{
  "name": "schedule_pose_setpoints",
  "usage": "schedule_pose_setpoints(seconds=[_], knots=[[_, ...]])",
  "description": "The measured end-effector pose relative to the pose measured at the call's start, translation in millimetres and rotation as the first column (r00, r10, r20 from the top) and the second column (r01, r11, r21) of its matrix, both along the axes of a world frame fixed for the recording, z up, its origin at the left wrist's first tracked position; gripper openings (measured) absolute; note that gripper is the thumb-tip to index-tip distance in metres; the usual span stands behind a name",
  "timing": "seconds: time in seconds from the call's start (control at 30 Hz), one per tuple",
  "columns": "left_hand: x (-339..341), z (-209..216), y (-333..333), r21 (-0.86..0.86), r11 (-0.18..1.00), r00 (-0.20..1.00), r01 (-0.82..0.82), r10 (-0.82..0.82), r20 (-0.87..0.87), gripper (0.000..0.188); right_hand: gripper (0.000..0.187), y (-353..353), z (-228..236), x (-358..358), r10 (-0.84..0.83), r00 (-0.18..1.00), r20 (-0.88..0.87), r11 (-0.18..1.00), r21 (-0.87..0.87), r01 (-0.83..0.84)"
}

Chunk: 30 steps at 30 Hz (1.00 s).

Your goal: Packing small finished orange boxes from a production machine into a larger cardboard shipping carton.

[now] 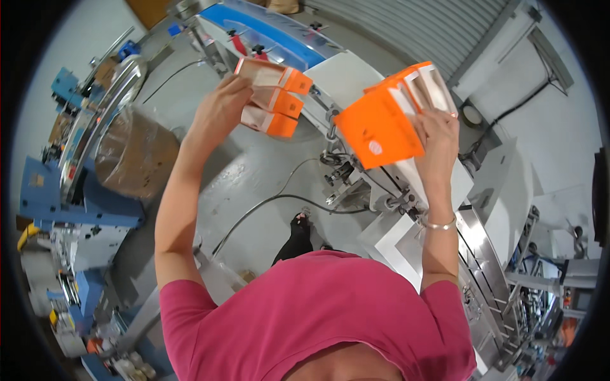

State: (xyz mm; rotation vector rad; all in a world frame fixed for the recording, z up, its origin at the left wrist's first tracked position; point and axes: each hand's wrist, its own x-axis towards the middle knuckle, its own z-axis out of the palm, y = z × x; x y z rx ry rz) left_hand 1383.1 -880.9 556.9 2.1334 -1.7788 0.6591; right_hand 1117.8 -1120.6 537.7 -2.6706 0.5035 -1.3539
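My left hand [223, 106] is closed on a row of three small orange-and-white cartons [273, 101], its fingers pinching their left ends. The cartons hang together over the grey floor with their orange ends to the right. On the other side my right hand [437, 143] grips a stack of orange cartons [379, 127]. A broad orange face with a small white mark shows on this stack, and white panels appear at its upper right. My right fingers wrap its right side, and part of them is hidden. The two groups of cartons are apart.
Ahead runs a blue conveyor belt [270, 32] with clear side guards. A white and metal machine [406, 247] stands close on the right. To the left are a brown box in clear plastic [138, 152] and blue machinery [82, 197]. A black cable [273, 200] crosses the floor.
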Motion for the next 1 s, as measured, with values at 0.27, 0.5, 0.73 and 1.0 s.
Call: schedule_pose_setpoints(seconds=[0.27,0.5,0.73,1.0], knots=[[96,3,-118,0.114,0.915,0.921,0.386,-0.389,0.002,0.008,0.010,-50,-26,49,-0.411,0.901,-0.140,0.909,0.015,0.417],[103,-13,-194,0.252,0.792,0.830,0.556,-0.544,-0.122,0.016,0.010,-67,-36,56,-0.593,0.763,-0.257,0.735,0.213,0.643],[118,-12,-254,0.289,0.637,0.691,0.715,-0.706,-0.153,0.016,0.010,-73,-44,63,-0.688,0.664,-0.293,0.663,0.116,0.739],[132,2,-314,0.508,0.336,0.495,0.793,-0.841,-0.216,0.015,0.008,-54,-32,87,-0.772,0.573,-0.275,0.498,0.296,0.815]])
